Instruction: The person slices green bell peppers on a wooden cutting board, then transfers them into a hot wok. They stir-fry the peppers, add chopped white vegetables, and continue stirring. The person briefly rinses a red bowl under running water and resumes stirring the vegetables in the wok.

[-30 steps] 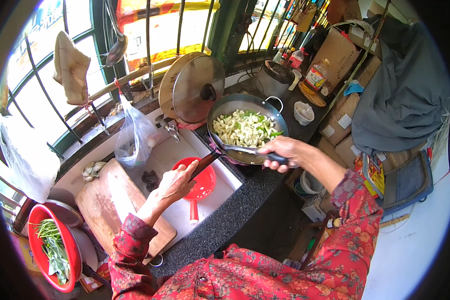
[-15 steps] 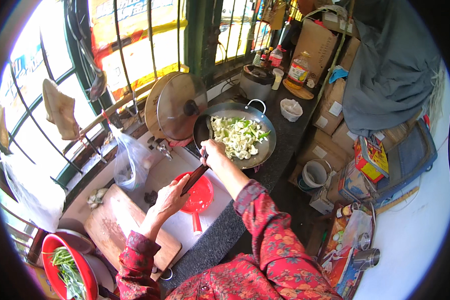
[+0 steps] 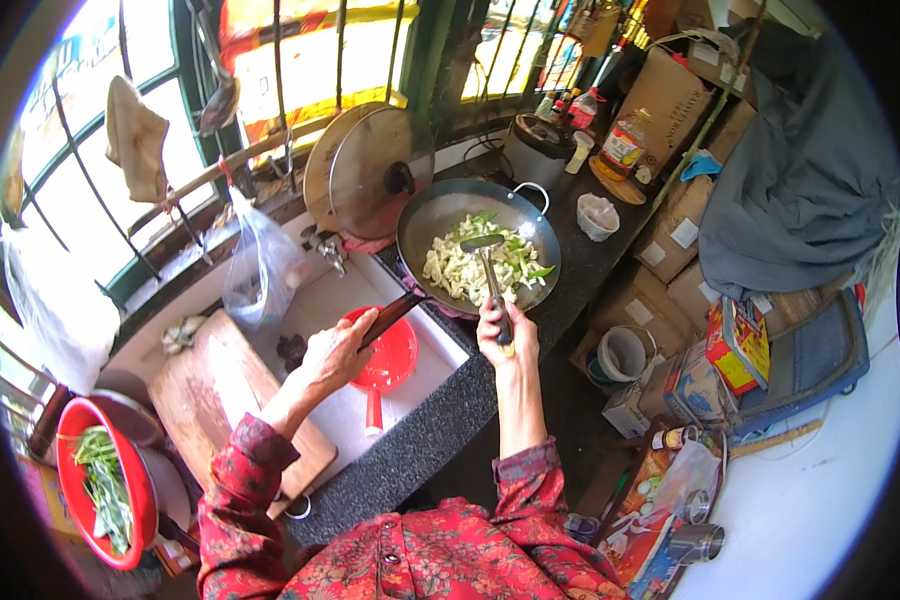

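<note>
A dark wok (image 3: 420,215) stands on the counter with pale cauliflower pieces and green pepper strips (image 3: 455,270) in it. Its brown handle is gripped by my left hand (image 3: 332,352), above the red colander (image 3: 394,366) in the sink. My right hand (image 3: 508,335) is wrapped round the dark grip of a metal spatula (image 3: 487,265) at the wok's near rim. The spatula's blade is over the vegetables; whether it touches them I cannot tell.
A glass lid (image 3: 365,165) leans behind the sink by the tap (image 3: 327,248). Left stand a wooden cutting board (image 3: 220,400) and a red basin of greens (image 3: 70,480). Beyond the wok are a rice cooker (image 3: 535,150), an oil bottle (image 3: 625,140) and a small white bowl (image 3: 597,217).
My right hand has moved right and nearer to me, from beside the wok handle, and the spatula now points away over the vegetables. My left hand still grips the handle. The view has shifted slightly.
</note>
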`<state>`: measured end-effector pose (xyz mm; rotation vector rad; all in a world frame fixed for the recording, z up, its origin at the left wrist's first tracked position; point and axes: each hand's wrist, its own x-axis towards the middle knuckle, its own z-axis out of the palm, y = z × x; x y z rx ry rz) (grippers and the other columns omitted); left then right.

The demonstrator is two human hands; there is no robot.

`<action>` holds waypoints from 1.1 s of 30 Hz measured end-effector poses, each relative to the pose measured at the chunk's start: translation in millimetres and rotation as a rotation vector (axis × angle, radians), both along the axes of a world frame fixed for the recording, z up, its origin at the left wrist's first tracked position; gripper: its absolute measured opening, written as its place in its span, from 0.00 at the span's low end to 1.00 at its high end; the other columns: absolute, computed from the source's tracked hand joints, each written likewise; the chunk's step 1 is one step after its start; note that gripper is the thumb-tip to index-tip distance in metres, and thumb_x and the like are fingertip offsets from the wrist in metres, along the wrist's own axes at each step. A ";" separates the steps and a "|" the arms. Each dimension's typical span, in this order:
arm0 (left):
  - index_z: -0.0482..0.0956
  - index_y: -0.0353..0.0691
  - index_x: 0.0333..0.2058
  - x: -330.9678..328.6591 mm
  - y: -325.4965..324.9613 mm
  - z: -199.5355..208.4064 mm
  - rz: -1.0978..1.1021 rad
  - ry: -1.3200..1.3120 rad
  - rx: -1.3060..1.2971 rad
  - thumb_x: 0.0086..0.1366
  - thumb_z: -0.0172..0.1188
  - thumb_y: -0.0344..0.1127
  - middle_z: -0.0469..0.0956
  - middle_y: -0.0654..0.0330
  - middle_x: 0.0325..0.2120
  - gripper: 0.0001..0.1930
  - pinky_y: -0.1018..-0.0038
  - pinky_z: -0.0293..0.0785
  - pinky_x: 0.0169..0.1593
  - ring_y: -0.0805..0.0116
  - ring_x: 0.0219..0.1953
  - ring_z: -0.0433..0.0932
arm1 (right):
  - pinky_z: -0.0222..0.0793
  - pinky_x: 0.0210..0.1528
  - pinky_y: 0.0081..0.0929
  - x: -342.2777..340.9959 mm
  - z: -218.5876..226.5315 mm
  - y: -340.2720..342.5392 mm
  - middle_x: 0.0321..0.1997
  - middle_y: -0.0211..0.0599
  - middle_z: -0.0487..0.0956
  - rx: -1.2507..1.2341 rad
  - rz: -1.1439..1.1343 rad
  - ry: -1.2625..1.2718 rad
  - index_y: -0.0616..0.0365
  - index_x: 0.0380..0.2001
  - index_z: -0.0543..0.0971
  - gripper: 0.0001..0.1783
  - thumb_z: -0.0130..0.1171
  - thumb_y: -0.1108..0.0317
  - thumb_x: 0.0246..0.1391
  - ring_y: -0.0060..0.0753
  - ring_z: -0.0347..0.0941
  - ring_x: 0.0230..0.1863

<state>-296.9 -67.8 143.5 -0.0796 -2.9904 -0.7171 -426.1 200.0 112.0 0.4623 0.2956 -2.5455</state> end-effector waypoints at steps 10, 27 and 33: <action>0.61 0.43 0.60 22.5 -0.1 23.8 0.058 0.111 -0.049 0.56 0.62 0.40 0.70 0.48 0.44 0.34 0.57 0.69 0.47 0.49 0.47 0.72 | 0.69 0.21 0.26 48.7 -3.2 57.1 0.43 0.54 0.75 0.154 0.074 0.087 0.64 0.45 0.70 0.16 0.48 0.63 0.61 0.33 0.75 0.30; 0.73 0.41 0.45 86.8 100.4 -39.0 0.043 0.136 0.419 0.56 0.59 0.30 0.75 0.50 0.34 0.16 0.59 0.74 0.33 0.50 0.30 0.77 | 0.68 0.45 0.39 31.3 77.6 57.0 0.38 0.58 0.77 2.156 0.709 1.299 0.66 0.53 0.66 0.28 0.59 0.71 0.48 0.59 0.74 0.42; 0.75 0.37 0.41 77.0 77.3 -5.5 0.002 0.554 0.259 0.50 0.59 0.24 0.76 0.57 0.33 0.17 0.66 0.71 0.36 0.60 0.33 0.75 | 0.69 0.43 0.37 35.6 133.5 86.7 0.33 0.55 0.78 2.031 0.740 0.800 0.60 0.56 0.68 0.27 0.56 0.69 0.50 0.54 0.76 0.38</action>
